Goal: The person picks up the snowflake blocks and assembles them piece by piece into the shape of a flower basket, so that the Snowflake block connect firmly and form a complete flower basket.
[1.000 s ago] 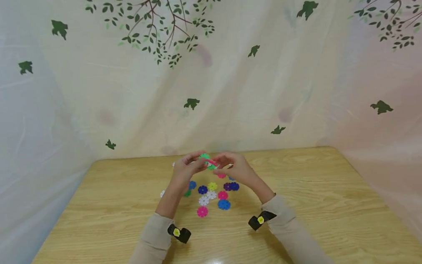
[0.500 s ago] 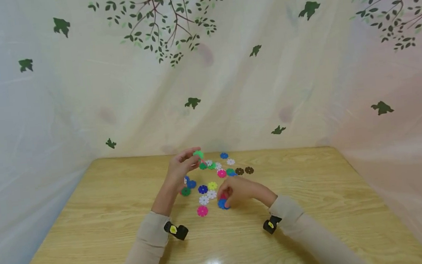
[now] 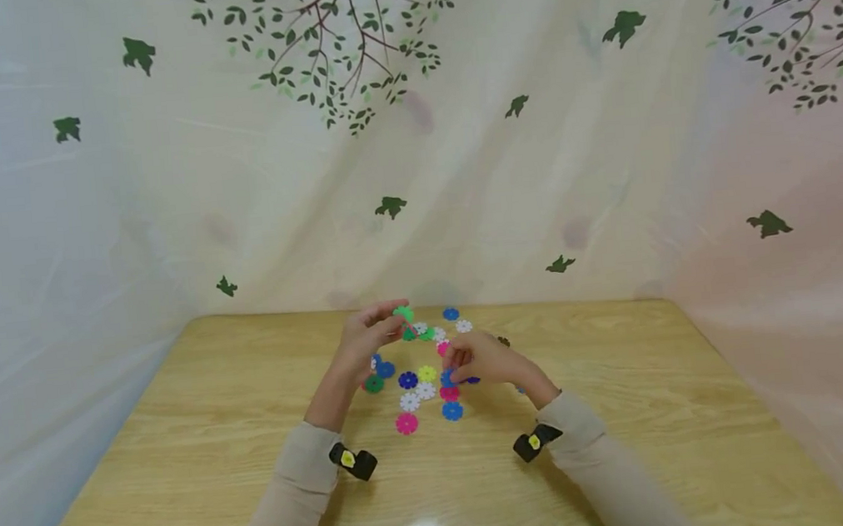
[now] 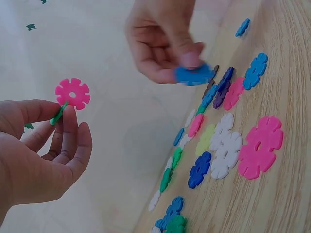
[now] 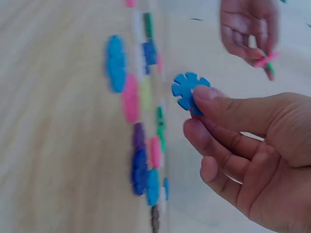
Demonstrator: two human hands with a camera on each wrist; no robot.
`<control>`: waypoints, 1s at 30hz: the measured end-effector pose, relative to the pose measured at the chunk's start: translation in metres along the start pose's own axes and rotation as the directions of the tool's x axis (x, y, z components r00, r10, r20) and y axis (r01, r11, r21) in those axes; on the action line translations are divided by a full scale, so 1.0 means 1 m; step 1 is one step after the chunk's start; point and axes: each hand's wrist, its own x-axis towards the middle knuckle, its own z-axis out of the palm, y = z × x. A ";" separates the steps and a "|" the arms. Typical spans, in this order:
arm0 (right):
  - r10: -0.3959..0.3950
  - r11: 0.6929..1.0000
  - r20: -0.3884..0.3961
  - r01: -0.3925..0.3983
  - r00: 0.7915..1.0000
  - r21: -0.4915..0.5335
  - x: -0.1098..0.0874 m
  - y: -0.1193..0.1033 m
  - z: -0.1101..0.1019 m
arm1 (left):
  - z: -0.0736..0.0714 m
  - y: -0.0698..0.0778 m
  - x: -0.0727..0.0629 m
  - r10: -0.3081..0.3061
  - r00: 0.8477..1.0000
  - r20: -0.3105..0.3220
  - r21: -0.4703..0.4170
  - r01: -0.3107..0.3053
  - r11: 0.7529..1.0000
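My left hand [image 3: 364, 339] is raised over the far part of the table. Between its thumb and fingertips it pinches a green snowflake disc [image 4: 58, 115]. A pink snowflake disc [image 4: 73, 92] joins the green one at an angle, edge to edge. To the right, my right hand [image 3: 488, 357] grips a blue snowflake disc [image 5: 183, 91] with thumb and index finger, above the loose discs. The blue disc is apart from the joined pair. In the head view, fingers partly cover both held pieces.
Several flower-shaped discs lie spread on the wooden table [image 3: 182, 451], among them a yellow disc [image 3: 427, 374], a dark blue disc [image 3: 407, 380] and a pink disc [image 3: 406, 423] nearest the front. A pale printed curtain [image 3: 298, 224] hangs behind the table.
Both hands were together at the green and pink discs. My right hand then went down to the loose discs and now is higher with a blue disc. The left hand has stayed nearly in place.
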 end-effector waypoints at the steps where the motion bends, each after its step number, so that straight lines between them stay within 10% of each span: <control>1: -0.001 1.000 -0.045 0.002 0.999 0.004 0.001 -0.001 -0.002 | 0.000 -0.001 0.000 -0.001 1.000 0.005 0.005 0.001 1.000; 12: -0.002 0.978 -0.502 0.106 0.865 0.178 0.017 -0.024 0.001 | 0.001 -0.007 -0.001 0.004 0.999 0.047 0.035 -0.006 0.999; 30: -0.123 0.948 -0.669 0.285 0.733 0.138 0.024 -0.019 0.018 | 0.007 -0.005 -0.001 0.003 0.998 0.063 0.036 -0.006 0.999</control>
